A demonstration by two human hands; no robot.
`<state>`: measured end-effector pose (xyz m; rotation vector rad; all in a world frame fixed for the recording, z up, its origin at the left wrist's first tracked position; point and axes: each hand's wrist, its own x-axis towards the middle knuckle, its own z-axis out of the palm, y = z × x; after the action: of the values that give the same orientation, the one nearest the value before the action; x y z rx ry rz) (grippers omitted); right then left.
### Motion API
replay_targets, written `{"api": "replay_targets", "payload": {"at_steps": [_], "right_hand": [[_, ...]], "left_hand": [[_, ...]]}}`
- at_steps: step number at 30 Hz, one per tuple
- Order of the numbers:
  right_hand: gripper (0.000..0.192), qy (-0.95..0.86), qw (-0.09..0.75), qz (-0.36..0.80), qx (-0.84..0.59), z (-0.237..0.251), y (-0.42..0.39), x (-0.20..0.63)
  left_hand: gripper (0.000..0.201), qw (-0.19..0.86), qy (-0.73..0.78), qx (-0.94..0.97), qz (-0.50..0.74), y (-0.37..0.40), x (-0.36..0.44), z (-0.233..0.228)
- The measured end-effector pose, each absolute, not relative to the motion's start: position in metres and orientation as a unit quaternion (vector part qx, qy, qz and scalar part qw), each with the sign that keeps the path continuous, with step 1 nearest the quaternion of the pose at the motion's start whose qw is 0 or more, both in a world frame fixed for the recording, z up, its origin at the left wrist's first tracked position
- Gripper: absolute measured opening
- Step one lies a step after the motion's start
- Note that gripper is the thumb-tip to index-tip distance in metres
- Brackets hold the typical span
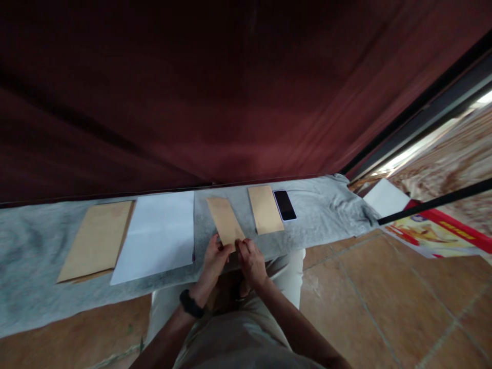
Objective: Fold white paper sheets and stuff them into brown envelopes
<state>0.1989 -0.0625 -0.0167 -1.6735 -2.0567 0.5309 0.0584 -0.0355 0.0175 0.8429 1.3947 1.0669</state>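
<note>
Nearest the camera are the person's knees in pale trousers, and just beyond them both hands meet at the near end of a brown envelope [225, 221]. The left hand [215, 256] (a dark watch [191, 304] on its wrist) pinches the envelope's near left corner between thumb and fingers, and the right hand [249, 259] grips the near right corner with its fingers curled over the edge. The envelope lies on a grey cloth [34, 256], its far end pointing to about 11 o'clock from the hands. At 1 o'clock, close by, a second envelope [265, 208] lies flat, and a phone [285, 204] rests just beside it on the right, screen dark. At 10 o'clock a white sheet [157, 236] lies flat, and farther left a larger envelope [96, 240] sits touching or slightly under its edge. Behind the cloth hangs a dark red curtain [215, 102]. Off at 3 o'clock, on the tiled floor, lies a red and yellow poster [434, 230].
</note>
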Motion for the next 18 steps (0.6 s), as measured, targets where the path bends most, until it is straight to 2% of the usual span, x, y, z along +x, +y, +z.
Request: {"api": "replay_targets", "payload": {"at_steps": [4, 9, 11, 14, 18], "right_hand": [[0.039, -0.668, 0.311, 0.278, -0.616, -0.007, -0.056, 0.211], [0.022, -0.47, 0.497, 0.375, -0.626, 0.008, -0.047, 0.226], [0.028, -0.372, 0.553, 0.443, -0.6, 0.01, -0.044, 0.228], [0.032, -0.262, 0.585, 0.537, -0.548, 0.008, -0.044, 0.227], [0.033, -0.191, 0.602, 0.57, -0.525, 0.001, -0.049, 0.227]], "left_hand": [[0.067, 0.586, 0.549, 0.372, 0.466, -0.035, 0.065, 0.03], [0.065, 0.556, 0.593, 0.357, 0.46, -0.034, 0.067, 0.02], [0.063, 0.588, 0.586, 0.35, 0.434, -0.034, 0.072, 0.016], [0.055, 0.654, 0.533, 0.359, 0.398, -0.033, 0.085, 0.018], [0.042, 0.659, 0.517, 0.378, 0.394, -0.028, 0.107, 0.019]]}}
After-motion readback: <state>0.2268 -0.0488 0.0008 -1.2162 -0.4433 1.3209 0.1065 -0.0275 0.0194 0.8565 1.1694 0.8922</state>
